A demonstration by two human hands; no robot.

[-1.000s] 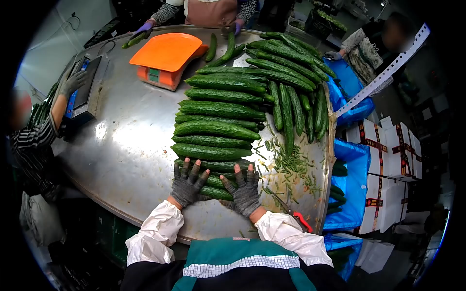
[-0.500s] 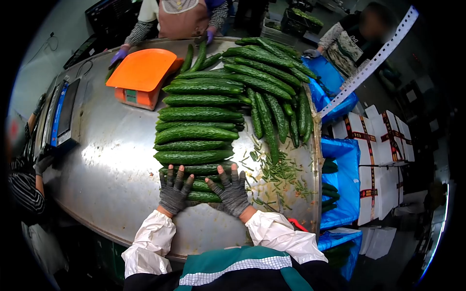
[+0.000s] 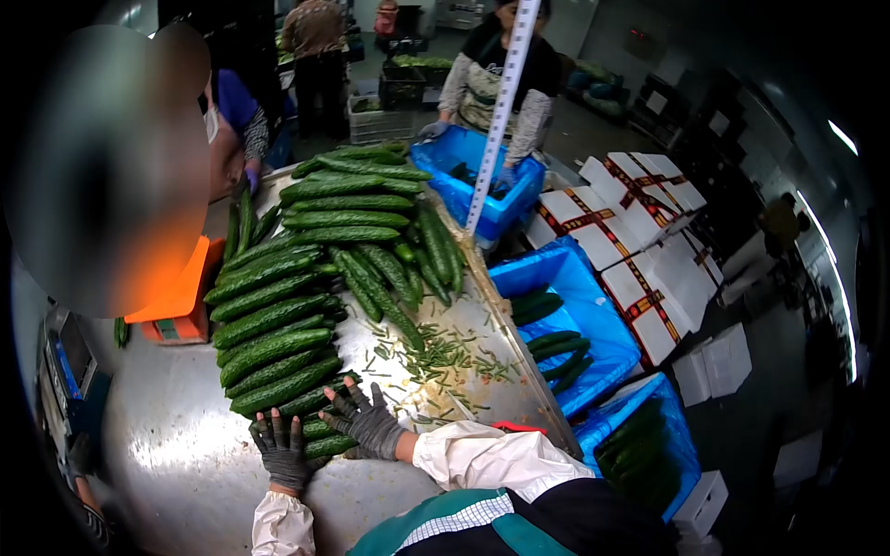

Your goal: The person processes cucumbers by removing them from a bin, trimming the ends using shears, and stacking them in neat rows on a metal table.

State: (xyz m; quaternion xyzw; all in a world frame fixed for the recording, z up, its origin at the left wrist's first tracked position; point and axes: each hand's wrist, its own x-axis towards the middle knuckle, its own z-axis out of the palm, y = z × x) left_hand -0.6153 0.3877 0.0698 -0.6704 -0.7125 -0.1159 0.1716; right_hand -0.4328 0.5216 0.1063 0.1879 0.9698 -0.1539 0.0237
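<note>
The row of cucumbers (image 3: pixel 273 347) lay on the metal table (image 3: pixel 171 408), running toward its far edge. The left hand (image 3: pixel 281 454) and right hand (image 3: pixel 374 426) touched the nearest ones, fingers spread wide. Green trimmings (image 3: pixel 431 358) lay toward the right edge, a blue-lined bin (image 3: pixel 607 324) just outside it.

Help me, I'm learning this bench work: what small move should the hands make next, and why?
Perhaps curl the left hand and right hand inward around the nearest cucumbers: both lie open and spread at opposite ends of them, and neither looks closed round one.
</note>
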